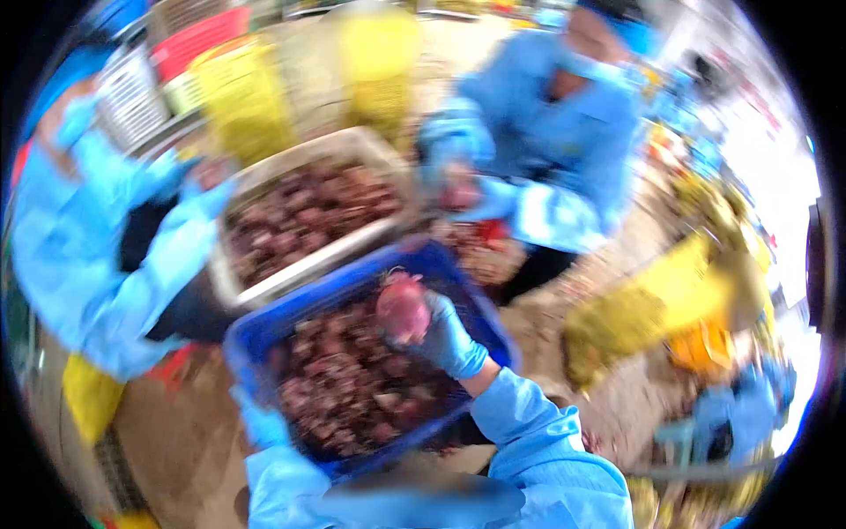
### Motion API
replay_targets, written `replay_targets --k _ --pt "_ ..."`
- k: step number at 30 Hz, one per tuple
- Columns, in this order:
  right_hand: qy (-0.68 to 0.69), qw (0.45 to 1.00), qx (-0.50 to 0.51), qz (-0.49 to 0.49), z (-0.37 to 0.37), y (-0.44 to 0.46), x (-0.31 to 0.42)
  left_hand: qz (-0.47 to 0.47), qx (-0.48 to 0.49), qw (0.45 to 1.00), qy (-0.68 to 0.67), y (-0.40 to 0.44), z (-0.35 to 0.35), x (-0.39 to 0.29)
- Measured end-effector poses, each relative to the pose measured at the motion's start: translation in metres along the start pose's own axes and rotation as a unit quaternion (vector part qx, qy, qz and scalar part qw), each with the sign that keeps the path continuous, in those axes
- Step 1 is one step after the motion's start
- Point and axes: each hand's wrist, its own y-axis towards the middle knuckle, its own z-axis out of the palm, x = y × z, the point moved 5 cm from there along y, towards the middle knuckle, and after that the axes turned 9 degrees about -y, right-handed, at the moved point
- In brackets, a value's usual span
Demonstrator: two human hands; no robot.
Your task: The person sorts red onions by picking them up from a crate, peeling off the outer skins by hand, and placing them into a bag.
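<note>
My right hand (451,339), in a blue glove, is closed round a reddish-purple onion (404,309) above the right part of a blue crate (251,346). Many onions and loose skins (339,379) lie inside that crate. At the crate's lower left edge is my left hand (263,421), also gloved in blue; its fingers are blurred and partly hidden, so what they hold, if anything, does not show.
Beyond the blue crate stands a white crate (304,269) of onions. A person (97,238) sits at the left, another (564,132) at the upper right, holding an onion. Yellow sacks (648,304) lie right, others (242,97) stand behind.
</note>
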Motion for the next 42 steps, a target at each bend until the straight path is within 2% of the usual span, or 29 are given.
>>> replay_targets --k 1,3,4,5,6,7,8,10,12,14,15,16,17,18,20,21,23,26,27,28,29,30,31,32,34,35,37,39,42 --pt "-0.016 0.998 -0.039 -0.05 -0.011 -0.048 0.032 0.018 0.0 1.0 0.009 -0.003 -0.001 -0.004" --pt "-0.171 0.942 -0.236 -0.169 -0.025 -0.138 0.092 0.024 0.033 0.997 0.06 0.011 0.005 0.007" --pt "-0.343 0.853 -0.285 -0.272 -0.008 -0.182 0.14 0.059 0.011 0.995 0.075 0.024 0.012 0.036" --pt "-0.436 0.759 -0.408 -0.26 -0.003 -0.235 0.172 0.007 0.015 0.986 0.166 0.018 0.014 0.025" --pt "-0.394 0.713 -0.49 -0.312 -0.02 -0.281 0.197 -0.048 0.011 0.965 0.258 0.009 0.008 0.015" --pt "-0.363 0.657 -0.51 -0.421 -0.022 -0.323 0.225 -0.046 -0.034 0.956 0.288 0.019 0.015 0.038" --pt "-0.426 0.554 -0.53 -0.48 -0.012 -0.355 0.258 -0.042 -0.035 0.956 0.289 0.014 0.019 0.043" --pt "-0.463 0.433 -0.537 -0.557 -0.006 -0.402 0.323 0.032 -0.106 0.918 0.38 0.006 0.023 0.051" --pt "-0.582 0.258 -0.525 -0.565 -0.017 -0.43 0.385 0.063 -0.154 0.895 0.414 -0.007 0.026 0.051" --pt "-0.619 0.173 -0.66 -0.388 -0.08 -0.465 0.442 -0.006 -0.013 0.886 0.463 -0.043 0.025 0.009" --pt "-0.612 0.245 -0.663 -0.354 -0.116 -0.476 0.458 0.002 0.004 0.909 0.418 -0.037 0.036 0.029" --pt "-0.603 0.315 -0.661 -0.316 -0.141 -0.476 0.465 0.011 0.056 0.915 0.4 -0.063 0.028 -0.005" --pt "-0.596 0.35 -0.641 -0.334 -0.14 -0.468 0.458 0.083 0.055 0.92 0.38 -0.066 0.033 -0.004" --pt "-0.556 0.48 -0.565 -0.377 -0.112 -0.44 0.428 0.15 0.054 0.92 0.359 -0.071 0.037 0.003" --pt "-0.607 0.454 -0.506 -0.412 -0.109 -0.403 0.39 0.145 0.172 0.941 0.252 -0.076 0.042 0.008" --pt "-0.595 0.501 -0.494 -0.39 -0.105 -0.379 0.359 0.127 0.242 0.95 0.153 -0.073 0.051 0.031" --pt "-0.576 0.614 -0.437 -0.317 -0.104 -0.327 0.29 0.055 0.285 0.951 0.107 -0.078 0.047 0.052" --pt "-0.642 0.685 -0.287 -0.189 -0.111 -0.246 0.183 -0.112 0.28 0.94 0.158 -0.103 0.041 0.036" --pt "-0.716 0.636 -0.232 -0.172 -0.107 -0.225 0.148 -0.162 0.278 0.929 0.183 -0.106 0.045 0.029" --pt "-0.784 0.571 -0.181 -0.162 -0.102 -0.205 0.115 -0.147 0.301 0.928 0.165 -0.103 0.054 0.035" --pt "-0.77 0.602 -0.148 -0.149 -0.098 -0.184 0.082 -0.181 0.303 0.9 0.256 -0.107 0.056 0.028" --pt "-0.813 0.565 -0.13 -0.054 -0.101 -0.172 0.054 -0.207 0.311 0.862 0.342 -0.108 0.06 0.019" --pt "-0.822 0.549 -0.085 -0.123 -0.111 -0.16 0.029 -0.221 0.324 0.872 0.294 -0.11 0.067 0.019" --pt "-0.85 0.521 -0.049 -0.058 -0.124 -0.152 0.007 -0.233 0.319 0.886 0.243 -0.108 0.071 0.022" --pt "-0.857 0.51 -0.068 0.027 -0.148 -0.144 -0.014 -0.27 0.266 0.921 0.086 -0.106 0.078 0.032" --pt "-0.857 0.51 -0.059 0.03 -0.158 -0.14 -0.023 -0.285 0.241 0.928 0.01 -0.107 0.08 0.039" --pt "-0.885 0.439 -0.11 0.107 -0.176 -0.136 -0.023 -0.322 0.164 0.92 -0.149 -0.104 0.091 0.053" --pt "-0.876 0.448 -0.141 0.111 -0.176 -0.131 -0.026 -0.329 0.135 0.897 -0.264 -0.098 0.096 0.055" --pt "-0.856 0.469 -0.192 0.101 -0.176 -0.128 -0.026 -0.432 0.078 0.873 -0.211 -0.09 0.097 0.095"
